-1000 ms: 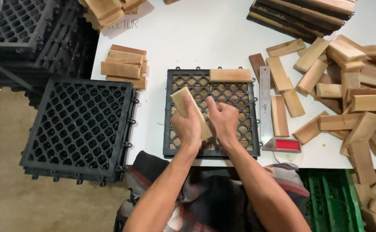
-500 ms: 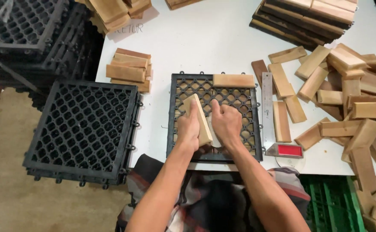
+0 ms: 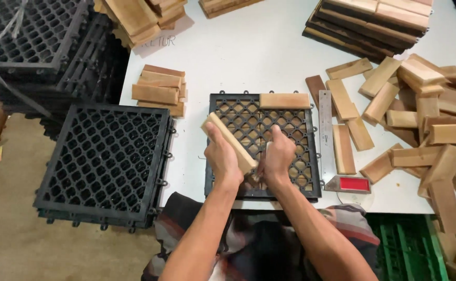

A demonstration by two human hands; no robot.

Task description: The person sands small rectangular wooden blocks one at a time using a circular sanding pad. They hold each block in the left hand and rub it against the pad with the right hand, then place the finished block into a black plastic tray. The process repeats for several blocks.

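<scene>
1. The left hand [image 3: 221, 156] grips a pale wood slat [image 3: 229, 142], fingers wrapped round its near end; the slat is tilted, its far end raised over the left part of the black plastic grid [image 3: 261, 147] on the white worktop [image 3: 248, 52].
2. The right hand [image 3: 277, 158] is curled shut just beside the left one, low on the grid. It seems to pinch something small and pale, but I cannot tell what.
3. Done so far, by the look of it: one slat [image 3: 284, 100] lies flat along the grid's far edge, on the right side. The rest of the grid shows bare lattice, so most of the covering appears left to do.
4. Supplies stand ready: loose slats [image 3: 420, 119] heaped to the right, a small stack [image 3: 157, 88] to the left of the grid, a steel square [image 3: 326, 125] with a red handle just beside the grid's right edge, and a spare grid [image 3: 103, 161] overhanging the worktop's left side.
5. Hidden or unclear: the hands cover the grid's near middle, so whether anything sits there cannot be seen. The piles at the top and right are cut off by the frame.
</scene>
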